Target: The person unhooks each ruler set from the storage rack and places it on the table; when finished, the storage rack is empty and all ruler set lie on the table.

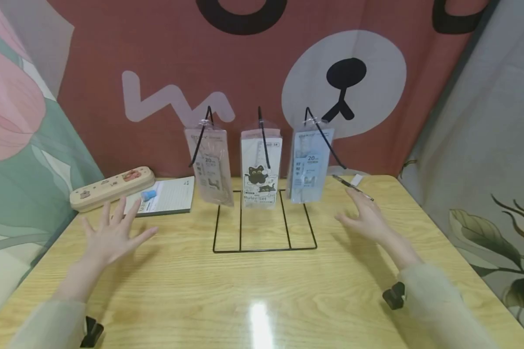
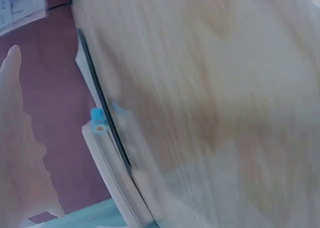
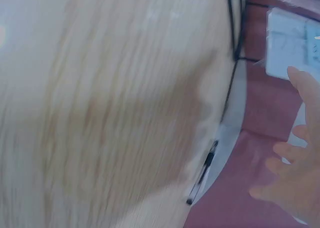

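Both hands are just hovering over the table (image 1: 262, 291) with nothing in them. Left hand (image 1: 111, 235) has its fingers spread wide and straight; right past the fingertips is a notebook (image 1: 168, 196) with a small blue eraser (image 1: 148, 195) on it, and a pencil case (image 1: 112, 188) just beyond that, off to its left. Right hand (image 1: 367, 218) is flat and relaxed too, fingers pointing at a pen (image 1: 352, 188) lying just ahead of them, not touching as far as I can tell. Between the hands sits a wire rack (image 1: 264, 228) with three ruler packs hanging: a pinkish one (image 1: 209, 167), a cat one (image 1: 261, 169), a blue one (image 1: 309, 167). Wrist views are blurry.
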Demonstrator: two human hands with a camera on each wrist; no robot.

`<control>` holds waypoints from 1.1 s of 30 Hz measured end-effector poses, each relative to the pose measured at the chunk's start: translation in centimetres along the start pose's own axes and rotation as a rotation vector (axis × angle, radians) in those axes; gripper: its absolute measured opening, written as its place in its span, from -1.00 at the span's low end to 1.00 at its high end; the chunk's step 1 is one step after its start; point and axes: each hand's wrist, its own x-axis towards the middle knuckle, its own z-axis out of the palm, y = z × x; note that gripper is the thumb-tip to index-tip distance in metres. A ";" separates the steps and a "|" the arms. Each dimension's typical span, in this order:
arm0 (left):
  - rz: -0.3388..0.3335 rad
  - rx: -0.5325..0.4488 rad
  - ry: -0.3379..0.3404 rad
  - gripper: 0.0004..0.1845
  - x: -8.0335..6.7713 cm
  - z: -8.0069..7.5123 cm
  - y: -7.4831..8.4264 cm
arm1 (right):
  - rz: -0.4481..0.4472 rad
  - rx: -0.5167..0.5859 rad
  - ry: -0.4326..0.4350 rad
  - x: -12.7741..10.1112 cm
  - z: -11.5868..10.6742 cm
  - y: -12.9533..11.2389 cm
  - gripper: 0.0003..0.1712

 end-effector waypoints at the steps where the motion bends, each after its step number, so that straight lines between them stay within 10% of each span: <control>1: 0.003 -0.004 -0.004 -0.03 -0.1 0.0 0.2 | -0.014 0.031 0.008 0.0 0.1 -0.3 -0.05; 16: 0.084 -0.157 -0.145 -0.01 -0.4 -0.1 6.6 | 0.026 0.402 -0.044 2.6 0.7 -3.6 -0.17; 33: 0.341 -0.331 -0.247 -0.16 0.9 4.5 12.3 | 0.141 0.516 0.010 4.5 1.8 -4.0 -0.33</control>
